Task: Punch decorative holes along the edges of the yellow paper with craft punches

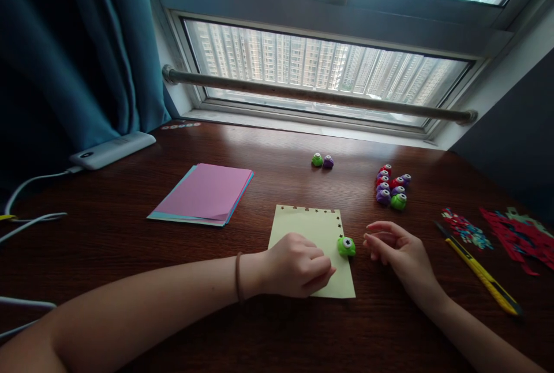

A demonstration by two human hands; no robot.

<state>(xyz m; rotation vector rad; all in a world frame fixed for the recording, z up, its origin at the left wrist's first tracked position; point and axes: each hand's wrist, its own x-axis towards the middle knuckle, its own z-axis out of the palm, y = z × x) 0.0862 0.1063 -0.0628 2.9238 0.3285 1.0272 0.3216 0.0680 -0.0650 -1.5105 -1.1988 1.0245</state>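
Note:
A pale yellow sheet of paper (pixel 303 223) lies in front of me, with small punched shapes along its top edge and upper right edge. My left hand (pixel 298 266) rests on the sheet as a closed fist, its palm side turned down and hidden. On the sheet's right edge sits a green craft punch (pixel 346 246) with a white top bearing a dark star-like mark. Just right of that punch, my right hand (pixel 400 252) hovers apart from it, fingers loosely curved and thumb apart, with nothing visible between them.
Several red, purple and green punches (pixel 389 185) cluster at the back right; a green punch (pixel 317 159) and a purple punch (pixel 328 161) stand farther back. Coloured paper (pixel 208 188) lies left. A yellow utility knife (pixel 480 269), confetti (pixel 467 227) and red scraps (pixel 519 237) lie right.

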